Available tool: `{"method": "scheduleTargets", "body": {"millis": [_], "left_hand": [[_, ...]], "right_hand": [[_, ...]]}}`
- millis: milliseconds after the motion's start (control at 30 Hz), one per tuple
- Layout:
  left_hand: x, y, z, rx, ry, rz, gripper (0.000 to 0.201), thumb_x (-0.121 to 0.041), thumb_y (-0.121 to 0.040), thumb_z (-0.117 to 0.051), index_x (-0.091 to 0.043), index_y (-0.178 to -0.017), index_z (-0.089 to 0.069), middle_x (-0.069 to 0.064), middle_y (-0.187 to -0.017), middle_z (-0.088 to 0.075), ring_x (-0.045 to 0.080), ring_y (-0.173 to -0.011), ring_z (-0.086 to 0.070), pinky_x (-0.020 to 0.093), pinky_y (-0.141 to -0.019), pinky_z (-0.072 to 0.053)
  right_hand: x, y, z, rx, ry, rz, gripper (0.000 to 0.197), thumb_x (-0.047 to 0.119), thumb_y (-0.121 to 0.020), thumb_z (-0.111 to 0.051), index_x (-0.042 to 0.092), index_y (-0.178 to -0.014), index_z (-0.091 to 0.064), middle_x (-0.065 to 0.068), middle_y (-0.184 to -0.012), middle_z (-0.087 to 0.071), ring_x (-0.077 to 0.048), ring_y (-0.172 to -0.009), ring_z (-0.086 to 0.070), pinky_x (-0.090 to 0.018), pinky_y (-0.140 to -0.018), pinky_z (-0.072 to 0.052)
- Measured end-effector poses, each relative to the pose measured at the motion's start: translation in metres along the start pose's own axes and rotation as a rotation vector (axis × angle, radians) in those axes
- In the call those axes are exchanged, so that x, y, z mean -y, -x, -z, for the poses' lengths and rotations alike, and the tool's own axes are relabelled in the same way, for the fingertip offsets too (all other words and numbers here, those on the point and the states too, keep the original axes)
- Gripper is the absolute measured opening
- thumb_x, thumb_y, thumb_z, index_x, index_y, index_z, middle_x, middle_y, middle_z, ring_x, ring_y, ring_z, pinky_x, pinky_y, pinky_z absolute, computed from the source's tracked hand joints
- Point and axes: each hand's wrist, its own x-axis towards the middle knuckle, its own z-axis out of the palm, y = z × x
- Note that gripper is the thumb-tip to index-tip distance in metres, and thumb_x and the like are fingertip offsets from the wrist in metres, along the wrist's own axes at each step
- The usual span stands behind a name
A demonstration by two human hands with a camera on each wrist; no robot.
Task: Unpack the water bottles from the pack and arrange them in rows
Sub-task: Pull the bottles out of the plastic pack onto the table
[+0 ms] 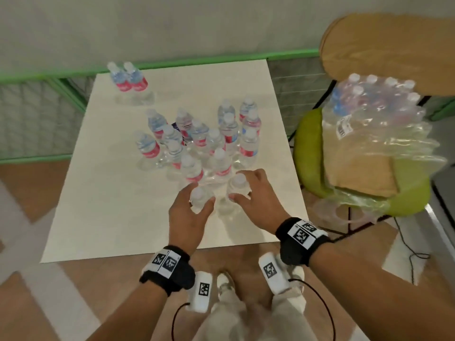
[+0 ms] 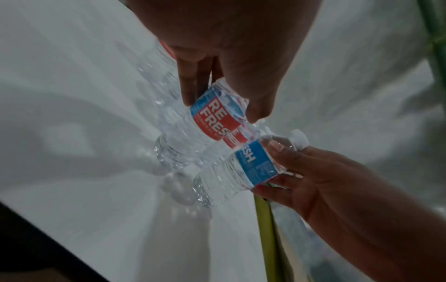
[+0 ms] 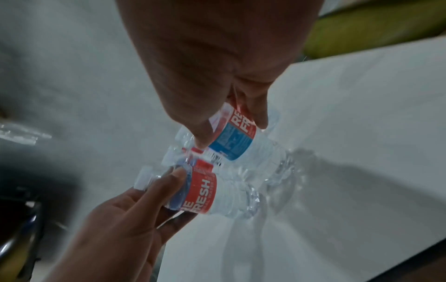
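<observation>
Two bottles stand at the table's near edge, left hand curled round one, right hand round the other. Full, thin-walled, probably slippery: best gripped at the label, not squeezed.

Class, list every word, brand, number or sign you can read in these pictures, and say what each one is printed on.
"RE FRESH": red label of the bottle in the left hand.
"ESH": blue label of the bottle in the right hand.
"RE", "FR": the right hand's bottle, in the right wrist view.
Small print, barcodes, the pack's sticker: too small or blurred.
Wristband squares: patterns, no words.
</observation>
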Motion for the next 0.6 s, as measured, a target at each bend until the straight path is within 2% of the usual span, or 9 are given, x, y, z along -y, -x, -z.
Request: {"method": "scheduleTargets", "body": {"millis": [100, 167, 333, 467, 600], "left_hand": [[0.023, -0.009, 0.03, -0.106, -0.02, 0.069, 0.05, -0.04, -0.085, -0.075, -0.024, -0.129, -0.057, -0.013, -0.118, -0.064, 0.005, -0.102, -0.06, 0.022, -0.087, -0.051], [0.035, -0.022, 0.043, -0.147, -0.02, 0.098, 0.05, -0.038, -0.085, -0.075, -0.022, -0.129, -0.057, -0.013, -0.118, -0.063, 0.005, -0.101, -0.059, 0.02, -0.085, -0.049], [0.045, -0.064, 0.059, -0.188, 0.006, 0.128, 0.051, -0.035, -0.086, -0.075, -0.019, -0.131, -0.056, -0.008, -0.118, -0.064, 0.005, -0.103, -0.056, 0.013, -0.081, -0.043], [0.055, -0.088, 0.062, -0.156, -0.025, 0.098, 0.053, -0.039, -0.086, -0.073, -0.021, -0.132, -0.055, -0.007, -0.12, -0.065, 0.01, -0.107, -0.06, 0.021, -0.084, -0.048], [0.066, -0.093, 0.061, -0.085, -0.043, 0.06, 0.061, -0.046, -0.085, -0.071, -0.025, -0.138, -0.049, -0.009, -0.128, -0.062, 0.011, -0.115, -0.059, 0.036, -0.096, -0.053]], "right_hand": [[0.02, -0.011, -0.036, 0.041, 0.032, 0.069, 0.057, 0.039, -0.086, -0.068, 0.028, -0.137, -0.045, 0.004, -0.126, -0.041, -0.017, -0.115, -0.051, -0.036, -0.1, -0.048], [0.029, -0.019, -0.055, 0.018, 0.057, 0.075, 0.057, 0.041, -0.084, -0.067, 0.026, -0.136, -0.047, 0.005, -0.13, -0.042, -0.019, -0.119, -0.05, -0.038, -0.098, -0.048], [0.039, -0.036, -0.082, -0.068, 0.086, 0.048, 0.062, 0.04, -0.085, -0.067, 0.022, -0.14, -0.044, 0.001, -0.126, -0.042, -0.021, -0.111, -0.052, -0.038, -0.091, -0.052], [0.04, -0.038, -0.087, -0.107, 0.043, 0.036, 0.062, 0.041, -0.085, -0.07, 0.02, -0.136, -0.043, 0.001, -0.127, -0.043, -0.021, -0.109, -0.053, -0.038, -0.09, -0.052], [0.038, -0.035, -0.082, -0.1, 0.015, 0.047, 0.063, 0.044, -0.083, -0.072, 0.018, -0.134, -0.045, 0.001, -0.128, -0.045, -0.016, -0.111, -0.051, -0.035, -0.094, -0.048]]}}
